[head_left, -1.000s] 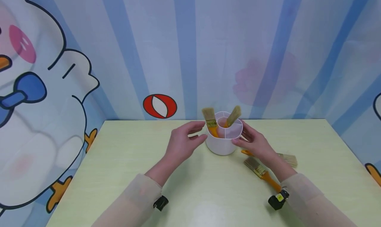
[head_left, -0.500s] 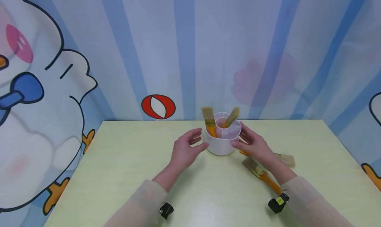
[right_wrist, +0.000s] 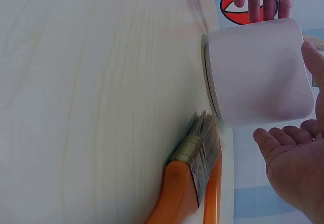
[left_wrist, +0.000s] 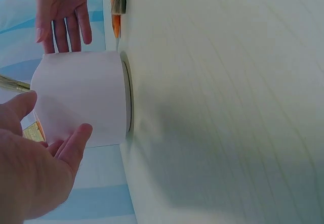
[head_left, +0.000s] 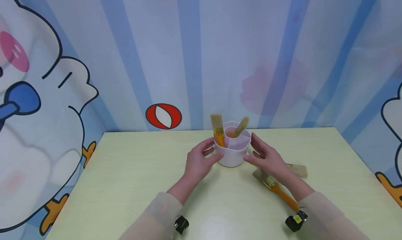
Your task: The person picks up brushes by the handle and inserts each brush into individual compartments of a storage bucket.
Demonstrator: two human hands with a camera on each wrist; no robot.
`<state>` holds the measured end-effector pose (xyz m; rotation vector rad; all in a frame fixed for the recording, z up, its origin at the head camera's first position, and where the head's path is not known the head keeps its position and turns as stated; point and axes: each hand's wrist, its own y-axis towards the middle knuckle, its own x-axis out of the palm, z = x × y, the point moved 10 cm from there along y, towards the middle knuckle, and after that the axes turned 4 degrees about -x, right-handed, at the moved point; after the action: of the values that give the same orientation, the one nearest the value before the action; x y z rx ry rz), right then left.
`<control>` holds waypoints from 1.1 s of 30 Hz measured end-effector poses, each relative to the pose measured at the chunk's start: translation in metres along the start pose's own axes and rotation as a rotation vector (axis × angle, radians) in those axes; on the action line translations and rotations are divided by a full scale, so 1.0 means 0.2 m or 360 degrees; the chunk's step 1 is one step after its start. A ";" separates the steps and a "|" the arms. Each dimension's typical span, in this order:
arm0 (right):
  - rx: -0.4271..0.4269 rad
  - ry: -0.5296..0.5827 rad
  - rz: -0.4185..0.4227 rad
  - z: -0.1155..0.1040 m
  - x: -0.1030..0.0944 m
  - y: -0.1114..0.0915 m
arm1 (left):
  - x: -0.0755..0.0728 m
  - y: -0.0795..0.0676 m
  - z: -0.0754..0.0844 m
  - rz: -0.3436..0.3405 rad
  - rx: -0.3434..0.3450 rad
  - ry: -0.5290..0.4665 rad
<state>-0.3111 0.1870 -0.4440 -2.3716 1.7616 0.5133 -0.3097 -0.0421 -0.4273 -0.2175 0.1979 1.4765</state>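
Observation:
A white divided round holder (head_left: 232, 158) stands upright toward the back of the table. One paintbrush (head_left: 216, 124) leans in its left compartment and another paintbrush (head_left: 242, 125) in its central tube, bristles up. My left hand (head_left: 199, 163) is at the holder's left side, fingers loosely bent, thumb in front; its fingertips overlap the wall in the left wrist view. On the opposite side is my right hand (head_left: 267, 158), its thumb near the rim. In the right wrist view a gap shows between the right fingers (right_wrist: 268, 140) and the holder's wall.
Two more paintbrushes lie on the pale table (head_left: 150, 163): an orange-handled paintbrush (head_left: 279, 193) in front of my right forearm, and another paintbrush (head_left: 298, 170) partly hidden behind it. A printed blue-striped backdrop (head_left: 220, 58) rises behind the table's back edge.
My left hand has come right, closer to the holder. The right hand has stayed beside it. The whole head view has shifted slightly; the brushes and holder keep their places on the table.

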 end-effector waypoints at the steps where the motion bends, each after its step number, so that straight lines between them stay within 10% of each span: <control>1: 0.0001 -0.0038 -0.0001 0.00 -0.01 -0.01 | 0.00 0.00 0.00 0.0000 -0.0005 -0.0004; 33: 0.0081 -0.0962 -0.0166 0.06 -0.25 -0.40 | 0.02 0.08 -0.03 0.0015 -0.0020 -0.0035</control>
<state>-0.2496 0.2603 -0.4439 -1.9644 1.3497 1.0214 -0.3261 -0.0388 -0.4339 -0.2108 0.1723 1.4891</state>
